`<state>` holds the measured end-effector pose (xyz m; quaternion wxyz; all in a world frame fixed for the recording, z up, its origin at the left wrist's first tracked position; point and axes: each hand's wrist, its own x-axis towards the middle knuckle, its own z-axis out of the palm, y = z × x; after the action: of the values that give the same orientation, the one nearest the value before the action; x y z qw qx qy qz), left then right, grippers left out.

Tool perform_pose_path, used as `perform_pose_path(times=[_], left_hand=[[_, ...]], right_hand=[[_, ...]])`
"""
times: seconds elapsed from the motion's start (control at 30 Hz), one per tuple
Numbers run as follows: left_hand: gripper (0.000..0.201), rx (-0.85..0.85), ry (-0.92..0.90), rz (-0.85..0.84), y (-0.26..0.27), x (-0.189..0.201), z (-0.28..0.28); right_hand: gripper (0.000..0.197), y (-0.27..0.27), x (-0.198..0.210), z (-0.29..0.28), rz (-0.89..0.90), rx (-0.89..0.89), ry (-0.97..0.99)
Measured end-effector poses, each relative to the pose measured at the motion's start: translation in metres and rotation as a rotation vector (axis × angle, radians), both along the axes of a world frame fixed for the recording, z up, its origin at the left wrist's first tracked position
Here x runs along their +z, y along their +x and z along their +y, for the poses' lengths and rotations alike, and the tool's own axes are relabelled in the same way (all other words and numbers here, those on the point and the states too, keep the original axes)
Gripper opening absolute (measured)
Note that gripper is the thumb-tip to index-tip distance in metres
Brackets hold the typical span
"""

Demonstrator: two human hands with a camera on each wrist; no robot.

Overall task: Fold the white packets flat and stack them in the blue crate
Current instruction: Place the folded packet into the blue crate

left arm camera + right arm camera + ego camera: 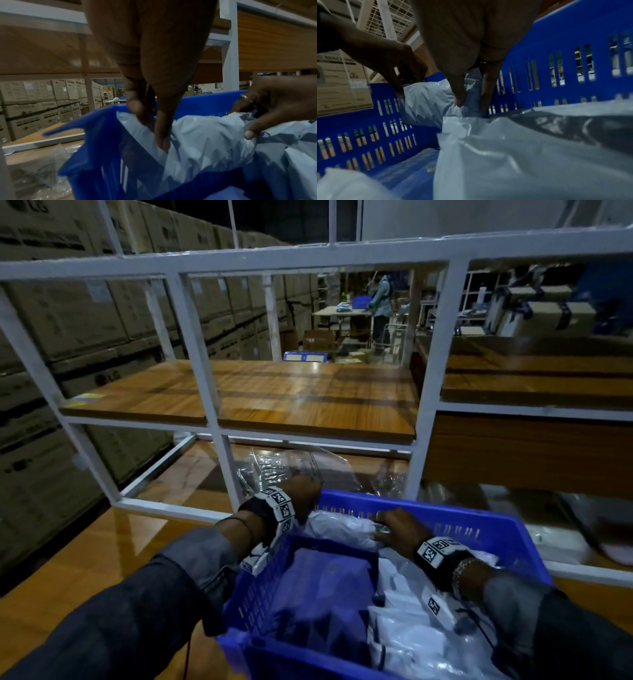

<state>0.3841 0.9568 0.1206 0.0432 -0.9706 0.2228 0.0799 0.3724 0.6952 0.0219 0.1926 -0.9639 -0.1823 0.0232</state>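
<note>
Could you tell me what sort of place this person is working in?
Most likely a warehouse or packing floor. Tall stacks of cardboard cartons line the left side, a white metal rack holds wooden shelves, and both hands work a white packet into a blue crate.

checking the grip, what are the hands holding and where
Both hold one white packet: left hand pinches its left end, right hand its right end.
</note>
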Motion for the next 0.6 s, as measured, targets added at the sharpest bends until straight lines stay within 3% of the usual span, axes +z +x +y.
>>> perform_pose_path(times=[0.13, 0.27, 0.37, 0.47, 0.53, 0.6], left_hand=[[0.026, -0.039, -0.012, 0.033, 0.009, -0.001, -0.002], [0.035, 0.021, -0.019, 0.069, 0.024, -0.007, -0.001], [0.033, 0.103, -0.066, 0.121, 0.027, -0.019, 0.000], [0.035, 0.125, -0.030, 0.302, 0.027, -0.039, -0.001], [0.036, 0.168, -0.064, 0.353, 0.028, -0.050, -0.001], [0.034, 0.201, -0.107, 0.336, 0.026, -0.053, -0.001]], right_hand=[[0.028, -0.002, -0.006, 0.005, 0.025, 0.015, -0.071], [0.034, 0.000, -0.010, 0.009, 0.076, 0.009, -0.176], [0.015, 0.003, -0.003, 0.018, 0.086, 0.026, -0.286], [0.028, 0.005, 0.000, 0.025, 0.076, 0.048, -0.348], [0.014, 0.002, 0.003, 0.028, 0.044, 0.072, -0.391], [0.015, 0.001, 0.003, 0.030, 0.013, 0.099, -0.438]])
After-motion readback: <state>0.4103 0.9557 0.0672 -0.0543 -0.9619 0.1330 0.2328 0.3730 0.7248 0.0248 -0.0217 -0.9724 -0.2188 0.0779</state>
